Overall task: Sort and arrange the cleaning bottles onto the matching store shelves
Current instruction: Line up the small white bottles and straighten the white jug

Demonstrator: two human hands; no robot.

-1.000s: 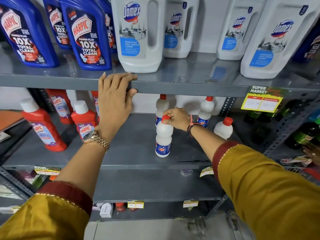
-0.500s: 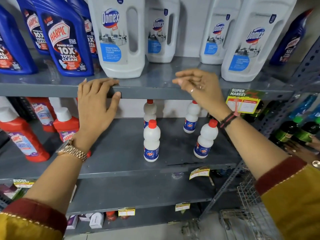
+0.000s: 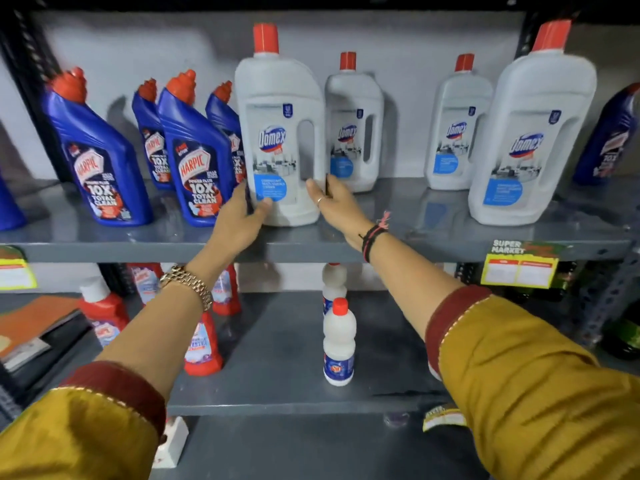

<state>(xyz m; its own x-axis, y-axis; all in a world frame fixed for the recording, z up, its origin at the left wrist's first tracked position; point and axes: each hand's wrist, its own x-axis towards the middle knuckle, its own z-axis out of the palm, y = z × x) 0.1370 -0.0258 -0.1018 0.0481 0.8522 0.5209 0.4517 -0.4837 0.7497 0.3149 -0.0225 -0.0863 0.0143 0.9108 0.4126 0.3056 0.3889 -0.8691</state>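
Grey metal store shelf [image 3: 398, 233], frame centre: the tall white plastic Domex bottle [image 3: 280, 133] stands upright near its front edge. The left hand [image 3: 239, 216] and right hand [image 3: 332, 199] cup its base sides, fingers partly curled. A careless shove could topple it or knock the neighbouring blue Harpic bottle [image 3: 197, 161].

Light is even and bright; bottles above the hands cast soft shadows behind; edges bend, slightly blurred.

"domex" on white bottle [image 3: 280, 140], "harpic 10x total clean" on blue bottle [image 3: 197, 157].
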